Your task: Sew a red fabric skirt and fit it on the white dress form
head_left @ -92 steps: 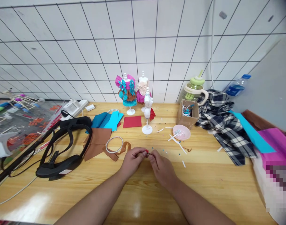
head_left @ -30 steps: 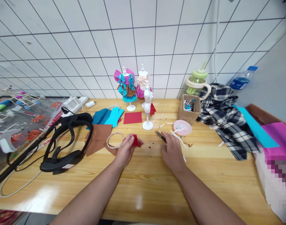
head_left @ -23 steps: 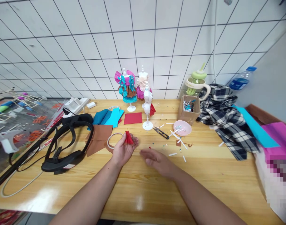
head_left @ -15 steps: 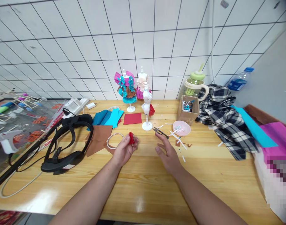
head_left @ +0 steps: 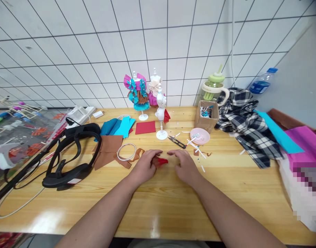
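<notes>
My left hand is closed on a small red pleated piece, which looks like crepe paper; its free end points right. My right hand hovers just across from it, fingers bent and apart, with nothing in them. Beyond my right fingertips, black thread snips lie on the wooden table. A white mini mannequin stands behind my hands, with a red piece beside it. Left of its base lies a flat red sheet.
Dressed mannequins stand at the wall. Left are brown sheets, a white ring, blue sheets and a black headset. Right are a pink dish with paper strips, a cardboard box, a mug and plaid cloth.
My right hand has let go of the snips, which now lie on the table. Both hands have come closer together, and the red piece has turned from upright to lying sideways.
</notes>
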The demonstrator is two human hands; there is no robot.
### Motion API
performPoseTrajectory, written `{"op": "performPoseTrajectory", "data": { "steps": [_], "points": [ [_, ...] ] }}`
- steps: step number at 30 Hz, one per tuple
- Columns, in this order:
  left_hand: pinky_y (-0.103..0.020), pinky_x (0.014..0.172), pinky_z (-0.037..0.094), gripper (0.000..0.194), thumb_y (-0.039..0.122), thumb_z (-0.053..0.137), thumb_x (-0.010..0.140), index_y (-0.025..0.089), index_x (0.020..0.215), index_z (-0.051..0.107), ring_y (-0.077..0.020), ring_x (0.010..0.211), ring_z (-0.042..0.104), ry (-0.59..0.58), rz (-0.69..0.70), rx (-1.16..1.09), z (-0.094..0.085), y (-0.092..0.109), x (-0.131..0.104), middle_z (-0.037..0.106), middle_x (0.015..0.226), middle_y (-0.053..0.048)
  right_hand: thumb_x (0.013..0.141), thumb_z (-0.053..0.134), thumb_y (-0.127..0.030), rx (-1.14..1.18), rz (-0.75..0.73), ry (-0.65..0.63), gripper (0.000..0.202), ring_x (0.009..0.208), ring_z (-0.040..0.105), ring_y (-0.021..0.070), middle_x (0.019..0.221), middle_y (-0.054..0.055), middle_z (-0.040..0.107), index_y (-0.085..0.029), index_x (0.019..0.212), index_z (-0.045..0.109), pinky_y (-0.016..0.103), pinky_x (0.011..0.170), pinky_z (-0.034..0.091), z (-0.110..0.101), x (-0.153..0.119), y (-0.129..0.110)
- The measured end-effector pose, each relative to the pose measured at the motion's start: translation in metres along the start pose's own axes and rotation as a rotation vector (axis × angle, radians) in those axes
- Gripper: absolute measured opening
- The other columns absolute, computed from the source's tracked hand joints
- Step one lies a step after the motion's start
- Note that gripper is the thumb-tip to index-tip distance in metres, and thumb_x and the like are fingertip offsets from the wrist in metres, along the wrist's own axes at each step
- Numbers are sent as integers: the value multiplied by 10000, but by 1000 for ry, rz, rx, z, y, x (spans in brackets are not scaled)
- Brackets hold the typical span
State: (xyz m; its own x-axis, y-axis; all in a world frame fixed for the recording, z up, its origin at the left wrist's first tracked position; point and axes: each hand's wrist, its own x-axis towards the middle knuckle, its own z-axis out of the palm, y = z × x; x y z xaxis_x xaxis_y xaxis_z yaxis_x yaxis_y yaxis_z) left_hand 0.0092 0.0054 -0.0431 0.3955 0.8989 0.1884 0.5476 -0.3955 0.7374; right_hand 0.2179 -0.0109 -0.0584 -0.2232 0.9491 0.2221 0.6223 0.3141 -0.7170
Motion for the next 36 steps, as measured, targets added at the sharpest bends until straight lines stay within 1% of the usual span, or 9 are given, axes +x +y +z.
{"op": "performPoseTrajectory", "data": {
  "steps": [2, 7, 10, 12, 15, 18, 25, 31, 36],
  "points": [
    [-426, 988, 430, 628, -31, 416, 655, 208, 1210, 587, -240, 1119, 557, 33, 45, 107, -4, -3, -1, 632, 1188, -90, 658, 481, -40, -76, -14, -31, 583, 1128, 509, 233, 1208, 66, 626, -198, 1212, 573, 419, 1007, 390, 2, -1, -2],
    [-447, 959, 407, 555, 4, 472, 707, 238, 1182, 636, -292, 1083, 560, 40, 13, 368, -16, -7, -2, 648, 1148, -102, 787, 639, -333, -226, 3, -66, 454, 1108, 503, 260, 1202, 75, 617, -222, 1226, 595, 429, 979, 372, 5, 0, -11],
    [-431, 936, 402, 405, 94, 510, 791, 242, 1134, 666, -296, 1053, 559, 35, 21, 414, -22, 0, -3, 647, 1114, -106, 781, 666, -324, -244, -18, -67, 386, 1084, 512, 242, 1176, 52, 623, -250, 1159, 640, 406, 964, 372, 6, 1, -13],
    [-432, 955, 387, 329, 237, 569, 835, 246, 1153, 654, -295, 1074, 550, -5, 57, 374, -23, 6, -4, 639, 1133, -100, 783, 674, -326, -255, -29, -62, 325, 1078, 513, 236, 1168, 45, 622, -259, 1101, 669, 397, 951, 374, 7, 1, -13],
    [-461, 1001, 335, 476, 384, 699, 757, 258, 1210, 623, -320, 1137, 518, -63, 104, 347, -19, 11, -4, 622, 1196, -102, 789, 682, -357, -271, -29, -34, 293, 1060, 517, 236, 1141, 44, 631, -253, 1063, 685, 391, 936, 375, 9, 1, -15],
    [-480, 1002, 313, 466, 372, 708, 749, 266, 1195, 629, -323, 1141, 516, -94, 109, 399, -11, 11, -3, 629, 1197, -99, 804, 680, -352, -280, -22, -17, 231, 1026, 527, 229, 1094, 34, 648, -259, 1014, 699, 381, 902, 381, 11, 3, -17],
    [-545, 1041, 206, 203, 323, 608, 838, 266, 1015, 691, -278, 1018, 577, -119, 77, 473, -7, 9, -2, 696, 1027, -67, 845, 639, -284, -257, -1, -9, 102, 1028, 539, 216, 1074, 15, 667, -272, 877, 735, 375, 893, 371, 5, 5, -16],
    [-434, 955, 325, 148, 282, 659, 791, 239, 932, 647, -234, 1003, 565, -86, 137, 532, -15, 24, -4, 675, 993, -29, 821, 646, -269, -278, 35, -28, 94, 1029, 548, 220, 1084, 13, 665, -272, 853, 735, 379, 903, 380, 1, 5, -11],
    [-417, 904, 336, 122, 330, 670, 793, 241, 875, 656, -221, 934, 571, -108, 140, 566, -12, 24, -4, 676, 912, -11, 788, 674, -307, -290, 27, -12, 168, 1079, 535, 244, 1149, 34, 639, -274, 945, 723, 395, 912, 390, 0, 3, -10]
  ]
}}
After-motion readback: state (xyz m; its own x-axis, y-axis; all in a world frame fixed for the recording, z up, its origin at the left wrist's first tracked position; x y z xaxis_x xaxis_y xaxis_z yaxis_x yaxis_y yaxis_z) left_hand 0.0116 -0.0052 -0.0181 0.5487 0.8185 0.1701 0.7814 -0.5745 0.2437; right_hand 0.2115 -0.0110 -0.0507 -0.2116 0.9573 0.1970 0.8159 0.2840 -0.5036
